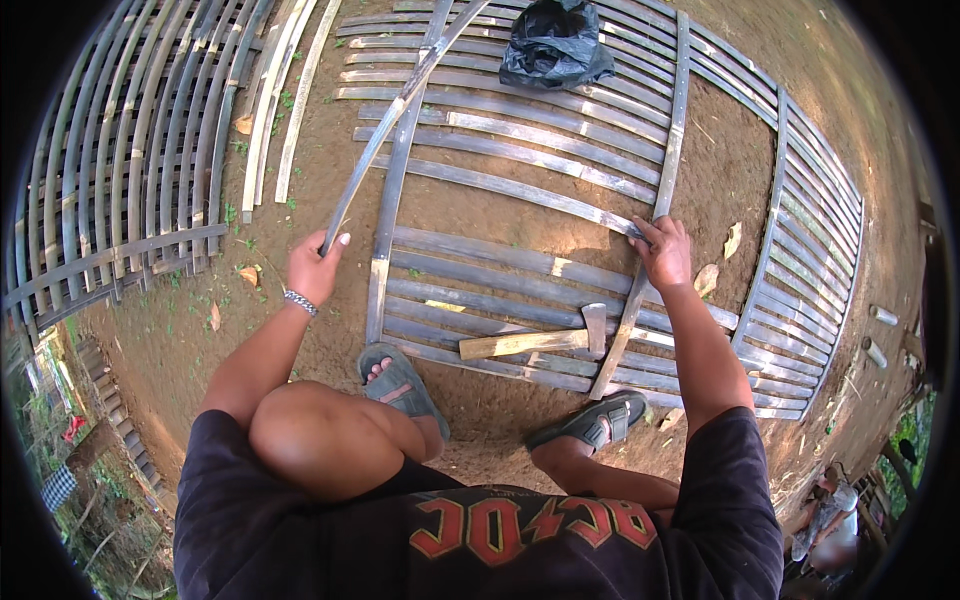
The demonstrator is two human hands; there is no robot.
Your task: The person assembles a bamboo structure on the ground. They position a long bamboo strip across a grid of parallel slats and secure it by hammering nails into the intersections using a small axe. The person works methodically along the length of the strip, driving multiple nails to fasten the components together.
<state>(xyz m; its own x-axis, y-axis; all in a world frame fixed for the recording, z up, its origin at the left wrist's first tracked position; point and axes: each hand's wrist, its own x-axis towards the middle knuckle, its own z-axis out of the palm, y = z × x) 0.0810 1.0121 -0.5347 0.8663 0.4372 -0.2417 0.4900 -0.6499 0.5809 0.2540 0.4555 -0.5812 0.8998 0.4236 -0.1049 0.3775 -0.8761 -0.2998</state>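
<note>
My left hand (pixel 314 270), wearing a bracelet, is closed round the lower end of a long bamboo strip (pixel 372 145) that slants up and away over the left crossbar (pixel 398 170). The fingers of my right hand (pixel 664 255) pinch the right end of a bamboo slat (pixel 520 185) where it meets the middle crossbar (pixel 672 120). Both crossbars belong to a flat bamboo lattice lying on the ground, with a gap of bare soil just nearer than that slat. A hatchet (pixel 530 343) with a wooden handle lies on the near slats, its head beside the middle crossbar.
A black plastic bag (pixel 556 45) sits on the far slats. Another bamboo lattice (pixel 130 150) and loose strips (pixel 290 100) lie at the left. My sandalled feet flank the near edge. Dry leaves (pixel 706 280) dot the soil. Another person (pixel 828 520) is at the lower right.
</note>
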